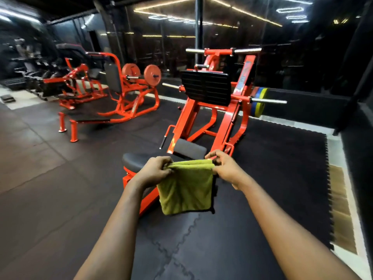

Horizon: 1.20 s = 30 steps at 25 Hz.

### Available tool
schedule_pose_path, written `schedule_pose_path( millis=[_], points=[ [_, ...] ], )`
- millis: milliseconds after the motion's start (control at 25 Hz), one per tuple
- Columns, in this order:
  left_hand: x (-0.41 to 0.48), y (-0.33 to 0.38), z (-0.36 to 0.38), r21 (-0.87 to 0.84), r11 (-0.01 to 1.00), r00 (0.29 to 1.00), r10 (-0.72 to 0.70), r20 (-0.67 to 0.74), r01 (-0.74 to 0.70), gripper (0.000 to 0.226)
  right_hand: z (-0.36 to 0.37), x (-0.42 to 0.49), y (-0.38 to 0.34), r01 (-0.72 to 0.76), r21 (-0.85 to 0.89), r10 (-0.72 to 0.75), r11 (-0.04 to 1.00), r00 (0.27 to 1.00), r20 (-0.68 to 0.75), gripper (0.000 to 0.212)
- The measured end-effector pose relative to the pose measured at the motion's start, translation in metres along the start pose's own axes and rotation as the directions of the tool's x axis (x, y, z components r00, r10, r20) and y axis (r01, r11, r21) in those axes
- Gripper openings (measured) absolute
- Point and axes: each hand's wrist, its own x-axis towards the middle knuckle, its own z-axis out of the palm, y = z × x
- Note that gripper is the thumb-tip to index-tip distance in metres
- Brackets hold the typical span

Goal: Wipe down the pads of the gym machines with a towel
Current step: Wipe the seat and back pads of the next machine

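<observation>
Pinching the top corners of a folded green towel (186,190), the left hand (156,168) and right hand (225,166) hold it hanging just before the black seat pad (137,160) of the orange machine (226,126).

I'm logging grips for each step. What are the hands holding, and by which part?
A green towel, by its top edge: the left hand grips the left end, the right hand the right end.
</observation>
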Motion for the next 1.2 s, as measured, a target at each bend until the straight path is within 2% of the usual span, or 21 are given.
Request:
schedule_pose_path(
  millis=[120, 200, 280, 320, 400, 480, 560, 640, 760, 840, 920, 1000, 1120, 1200],
  points=[
    [0.07, 0.013, 0.002, -0.021, 1.0, 0.984, -0.011, -0.179, 0.007, 0.01, -0.023, 0.076, 0.021, 0.001, -0.174, 0.032, 0.985, 0.982, 0.186, 0.035],
    [0.11, 0.019, 0.0, 0.013, 1.0, 0.985, 0.005, -0.174, -0.003, 0.015, -0.017, 0.12, 0.024, 0.099, -0.257, -0.011, 0.961, 0.946, 0.325, 0.054],
    [0.148, 0.016, -0.005, 0.03, 1.0, 0.993, 0.011, -0.114, -0.008, 0.015, -0.003, 0.162, 0.023, 0.227, -0.335, -0.097, 0.915, 0.926, 0.364, 0.068],
    [0.163, 0.012, -0.008, 0.025, 1.0, 0.995, 0.006, -0.103, -0.004, 0.015, 0.004, 0.18, 0.022, 0.269, -0.324, -0.144, 0.907, 0.922, 0.361, 0.067],
    [0.19, -0.01, -0.01, -0.047, 0.998, 0.984, -0.05, -0.17, 0.043, 0.023, 0.019, 0.225, 0.022, 0.321, -0.208, -0.225, 0.924, 0.896, 0.384, 0.043],
    [0.208, -0.052, -0.009, -0.229, 0.964, 0.963, -0.184, -0.196, 0.138, 0.04, 0.032, 0.277, 0.028, 0.335, -0.143, -0.234, 0.931, 0.851, 0.471, 0.024],
    [0.223, -0.095, -0.005, -0.388, 0.889, 0.954, -0.291, -0.069, 0.243, 0.048, 0.038, 0.327, 0.035, 0.283, -0.102, -0.181, 0.954, 0.811, 0.557, 0.033],
    [0.242, -0.127, 0.002, -0.373, 0.879, 0.943, -0.331, -0.025, 0.298, 0.046, 0.043, 0.366, 0.041, 0.201, -0.055, -0.12, 0.978, 0.761, 0.638, 0.042],
    [0.279, -0.143, 0.003, -0.285, 0.9, 0.914, -0.38, -0.14, 0.33, 0.031, 0.062, 0.414, 0.044, 0.111, 0.001, -0.078, 0.994, 0.692, 0.717, 0.042],
    [0.303, -0.154, 0.004, -0.243, 0.899, 0.889, -0.414, -0.196, 0.365, 0.022, 0.083, 0.438, 0.051, 0.098, 0.012, -0.075, 0.995, 0.678, 0.731, 0.041],
    [0.318, -0.176, 0.01, -0.255, 0.861, 0.826, -0.499, -0.263, 0.44, 0.018, 0.106, 0.463, 0.068, 0.064, 0.003, -0.047, 0.998, 0.686, 0.726, 0.031],
    [0.325, -0.202, 0.02, -0.294, 0.804, 0.723, -0.594, -0.354, 0.517, 0.009, 0.124, 0.485, 0.088, 0.041, -0.021, -0.014, 0.999, 0.698, 0.716, 0.017],
    [0.337, -0.247, 0.045, -0.321, 0.711, 0.56, -0.696, -0.449, 0.626, 0.013, 0.146, 0.53, 0.131, -0.013, -0.09, 0.072, 0.996, 0.715, 0.695, 0.017],
    [0.345, -0.273, 0.062, -0.352, 0.631, 0.458, -0.759, -0.463, 0.691, 0.016, 0.163, 0.565, 0.159, -0.009, -0.167, 0.119, 0.986, 0.739, 0.664, 0.019]
  ],
)
